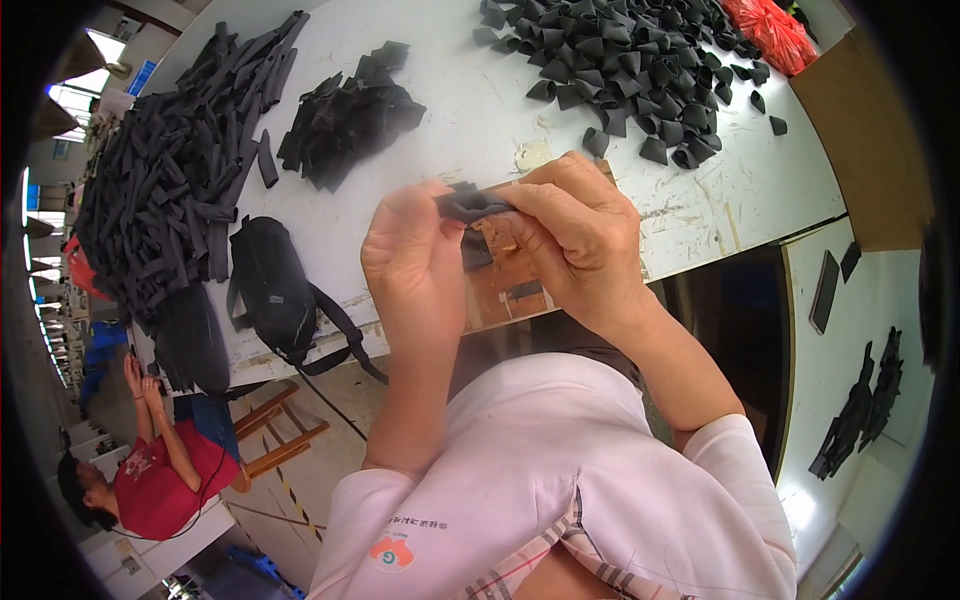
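Between my two hands is a small dark piece of soft sheet material (474,206), partly covered by my fingers. My left hand (408,235) pinches its left end, and my right hand (575,225) pinches its right end. Below them lies a worn brown wooden board (505,290) at the table's near edge. Another dark piece (477,250) shows on the board, beneath the held one. Just beyond my hands is a loose pile of flat dark pieces (350,118). Farther right spreads a heap of small black folded loops (640,75).
A large heap of dark strips (160,170) covers the table's left side, with a black bag (270,285) near it. A red plastic bag (770,35) and a cardboard sheet (860,140) stand at the right. Another person (170,470) sits at the lower left by a wooden stool (280,430).
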The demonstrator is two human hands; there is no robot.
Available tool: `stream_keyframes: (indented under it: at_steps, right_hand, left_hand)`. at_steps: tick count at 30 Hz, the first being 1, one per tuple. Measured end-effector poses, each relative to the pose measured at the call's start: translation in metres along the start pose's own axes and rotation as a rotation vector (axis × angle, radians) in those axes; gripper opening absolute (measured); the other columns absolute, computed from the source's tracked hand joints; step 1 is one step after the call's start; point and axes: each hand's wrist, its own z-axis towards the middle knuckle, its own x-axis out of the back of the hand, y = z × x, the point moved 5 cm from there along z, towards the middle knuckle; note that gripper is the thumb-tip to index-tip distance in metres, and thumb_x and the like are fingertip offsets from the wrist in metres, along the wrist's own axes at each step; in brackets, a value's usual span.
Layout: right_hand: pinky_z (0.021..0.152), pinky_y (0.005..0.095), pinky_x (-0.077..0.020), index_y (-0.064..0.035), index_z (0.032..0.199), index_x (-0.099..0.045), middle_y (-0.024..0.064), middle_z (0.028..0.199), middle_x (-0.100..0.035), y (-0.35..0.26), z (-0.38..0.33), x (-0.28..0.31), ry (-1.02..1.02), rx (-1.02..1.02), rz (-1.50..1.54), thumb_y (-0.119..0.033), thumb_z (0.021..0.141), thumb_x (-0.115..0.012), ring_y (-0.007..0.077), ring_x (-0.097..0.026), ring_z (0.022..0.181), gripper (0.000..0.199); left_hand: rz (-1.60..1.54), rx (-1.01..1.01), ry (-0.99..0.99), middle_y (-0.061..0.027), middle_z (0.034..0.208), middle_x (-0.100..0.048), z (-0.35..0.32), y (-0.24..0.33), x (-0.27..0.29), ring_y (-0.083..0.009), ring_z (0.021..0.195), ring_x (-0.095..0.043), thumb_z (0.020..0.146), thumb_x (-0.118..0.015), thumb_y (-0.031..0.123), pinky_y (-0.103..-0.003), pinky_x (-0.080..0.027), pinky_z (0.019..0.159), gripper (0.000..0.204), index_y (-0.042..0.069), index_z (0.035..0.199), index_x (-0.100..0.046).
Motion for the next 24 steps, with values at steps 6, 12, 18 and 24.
stream_keyframes:
  at_steps: [6,12,18,24]
  right_hand:
    - [0.049,0.0311,-0.0371,-0.0029,0.073,-0.055,0.0053,0.066,-0.049,0.011,-0.016,-0.005,0.007,0.048,-0.001,-0.002,0.065,-0.065,0.0208,-0.045,0.059,0.013]
    - [0.050,0.0278,-0.0359,0.0006,0.068,-0.055,0.0056,0.062,-0.051,0.018,-0.004,-0.001,-0.204,-0.197,0.138,-0.004,0.073,-0.063,0.0161,-0.044,0.055,0.011]
    - [0.047,0.0180,-0.0344,0.0002,0.078,-0.061,-0.0010,0.059,-0.049,0.081,0.007,0.025,0.155,-0.765,0.709,-0.035,0.087,-0.048,0.0057,-0.042,0.051,0.039]
    - [0.044,0.0177,-0.0337,-0.0010,0.075,-0.059,-0.0009,0.055,-0.047,0.083,-0.072,-0.010,-0.019,-1.029,0.766,-0.034,0.088,-0.046,0.0057,-0.042,0.047,0.038]
  left_hand:
    - [0.313,-0.125,-0.020,-0.0087,0.087,-0.055,-0.011,-0.006,0.015,-0.0141,0.084,-0.050,0.085,-0.054,0.009,-0.029,-0.039,0.082,0.009,0.001,0.083,-0.054]
    - [0.466,-0.157,0.038,-0.0091,0.090,-0.057,0.004,0.000,0.007,-0.0114,0.080,-0.051,0.086,-0.053,0.012,-0.023,-0.040,0.077,0.016,-0.002,0.092,-0.055]
    - [1.455,-0.183,-0.036,-0.0090,0.077,-0.055,0.015,-0.056,0.047,-0.0129,0.066,-0.055,0.079,-0.059,0.013,-0.022,-0.044,0.061,0.021,-0.003,0.090,-0.055]
    - [2.107,-0.053,0.010,-0.0162,0.087,-0.051,0.044,-0.103,0.075,-0.0284,0.077,-0.057,0.072,-0.061,0.009,-0.035,-0.050,0.066,0.017,-0.002,0.082,-0.052]
